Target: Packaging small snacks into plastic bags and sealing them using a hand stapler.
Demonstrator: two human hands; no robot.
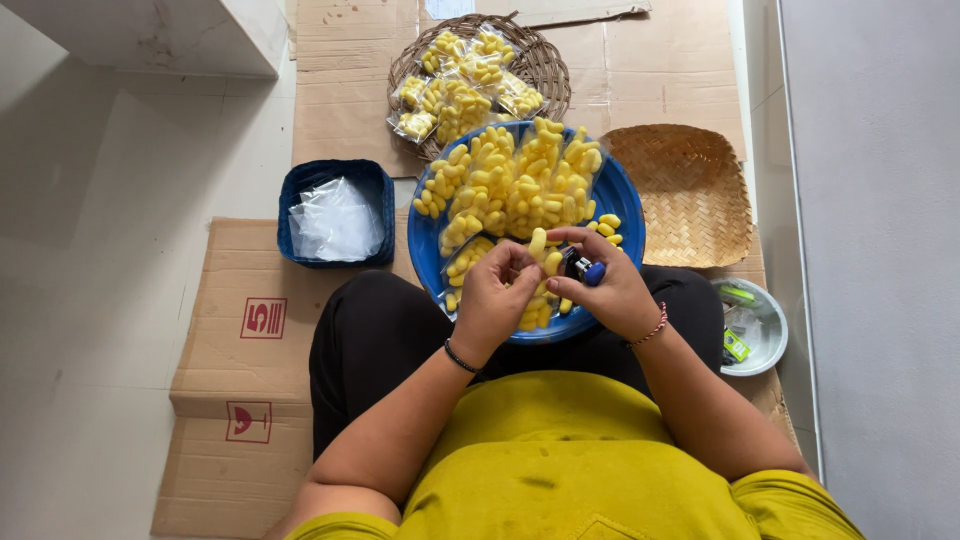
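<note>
Left hand (497,296) and right hand (607,285) both pinched shut on a small clear packet of yellow snacks (545,262), held between them; right hand also grips a blue lighter (586,270). Directly under the hands: blue tray (622,203) piled with yellow snacks. Beyond it, round wicker basket (545,62) with filled packets. Left of the grip, blue basket (298,190) of empty bags.

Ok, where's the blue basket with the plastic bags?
In the head view, the blue basket sits on the cardboard to the person's left, beside the blue plate of yellow snacks.
</note>
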